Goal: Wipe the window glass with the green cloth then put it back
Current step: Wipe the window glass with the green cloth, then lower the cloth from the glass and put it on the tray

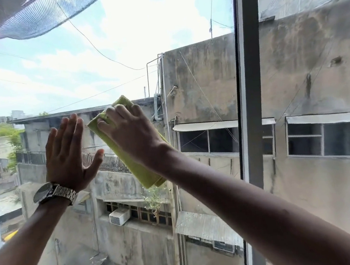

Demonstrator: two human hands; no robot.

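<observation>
Count at the window
Two hands: left hand point(69, 155), right hand point(131, 134); one green cloth point(139, 170); one wristwatch point(55, 193); one window frame bar point(250, 82).

Cloth under my right hand point(131, 134): green cloth point(139, 170), soft matt weave, faintly napped, folded flat. Window glass point(119, 52): smooth, clear, with pale hazy patches near the top right. Frame post point(250, 82): smooth, dull grey metal-like finish. Watch point(53, 193) on my left wrist: brushed metal link band, dark glossy face. Mesh point(36, 15) at top: fine woven net, semi-sheer. Wall point(207, 75) outside: rough, stained concrete.
</observation>
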